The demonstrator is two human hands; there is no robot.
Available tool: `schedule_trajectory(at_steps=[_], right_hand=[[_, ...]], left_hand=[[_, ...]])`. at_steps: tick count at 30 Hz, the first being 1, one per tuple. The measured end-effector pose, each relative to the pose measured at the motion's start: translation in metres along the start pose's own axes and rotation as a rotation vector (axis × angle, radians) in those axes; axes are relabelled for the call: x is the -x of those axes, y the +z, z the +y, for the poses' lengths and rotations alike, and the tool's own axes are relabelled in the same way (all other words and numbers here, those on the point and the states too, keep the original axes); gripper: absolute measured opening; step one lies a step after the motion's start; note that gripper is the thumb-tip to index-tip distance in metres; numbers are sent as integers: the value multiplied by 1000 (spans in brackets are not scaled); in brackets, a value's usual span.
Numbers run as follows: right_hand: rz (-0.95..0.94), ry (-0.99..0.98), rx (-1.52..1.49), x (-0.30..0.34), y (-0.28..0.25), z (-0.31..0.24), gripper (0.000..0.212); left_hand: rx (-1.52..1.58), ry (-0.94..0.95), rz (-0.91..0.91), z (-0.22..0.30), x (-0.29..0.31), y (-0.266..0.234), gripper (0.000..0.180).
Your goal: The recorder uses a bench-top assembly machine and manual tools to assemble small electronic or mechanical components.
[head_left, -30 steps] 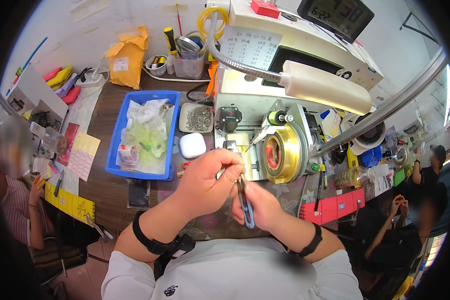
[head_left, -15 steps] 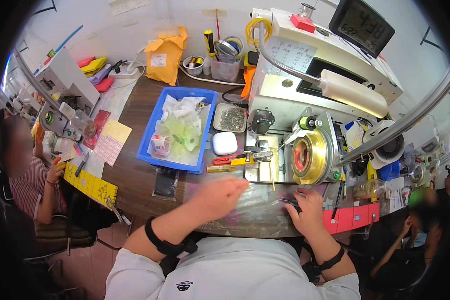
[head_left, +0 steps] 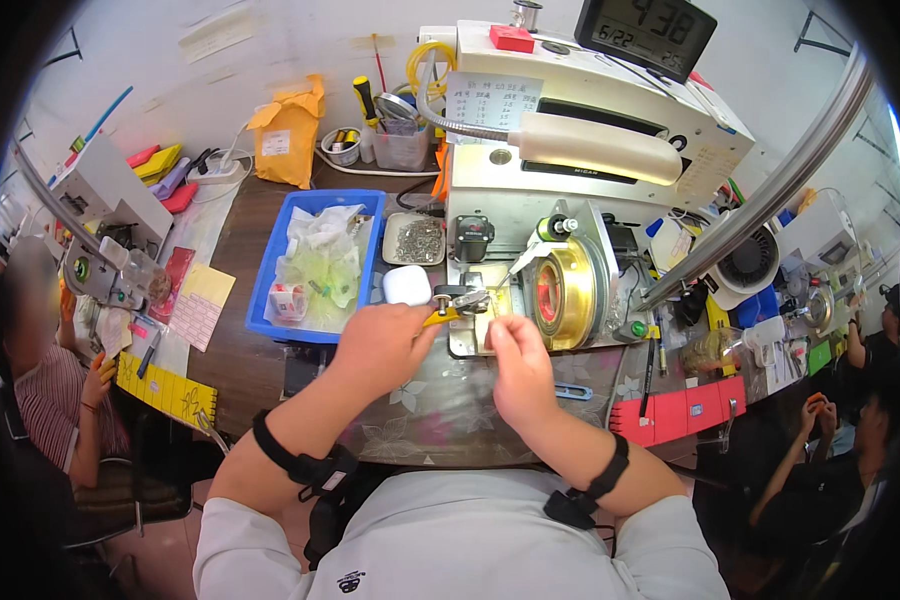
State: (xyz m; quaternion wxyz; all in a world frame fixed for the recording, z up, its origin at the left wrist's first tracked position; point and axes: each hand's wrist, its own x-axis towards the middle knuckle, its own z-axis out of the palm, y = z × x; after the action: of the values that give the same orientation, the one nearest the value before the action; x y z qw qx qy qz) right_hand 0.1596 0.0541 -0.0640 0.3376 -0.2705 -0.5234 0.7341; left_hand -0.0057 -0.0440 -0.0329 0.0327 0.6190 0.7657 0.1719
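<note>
The person wears a plain whitish shirt (head_left: 450, 535), its short, loose sleeves (head_left: 242, 548) ending above the elbows. A small dark emblem (head_left: 348, 582) sits low on its front. Black bands circle the left forearm (head_left: 273, 448) and right forearm (head_left: 612, 466); each carries a blocky black module, the left one (head_left: 330, 472) showing a pale patch, the right one (head_left: 570, 509) plain. The left hand (head_left: 388, 345) and right hand (head_left: 521, 368) are bare.

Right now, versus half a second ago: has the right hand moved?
Yes: the right hand moved left and up in view, judged against the gold wheel; now at its lower left.
</note>
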Motion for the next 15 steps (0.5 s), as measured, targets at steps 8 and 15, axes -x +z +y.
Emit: schedule_trajectory(at_steps=[8,15], right_hand=[[122,-99,30,-30,14,9,13],[103,-158,13,-34,19,13,11]], left_hand=[[-247,63,-47,2,-14,31,29],[-434,241,45,-7,-12,34,20]])
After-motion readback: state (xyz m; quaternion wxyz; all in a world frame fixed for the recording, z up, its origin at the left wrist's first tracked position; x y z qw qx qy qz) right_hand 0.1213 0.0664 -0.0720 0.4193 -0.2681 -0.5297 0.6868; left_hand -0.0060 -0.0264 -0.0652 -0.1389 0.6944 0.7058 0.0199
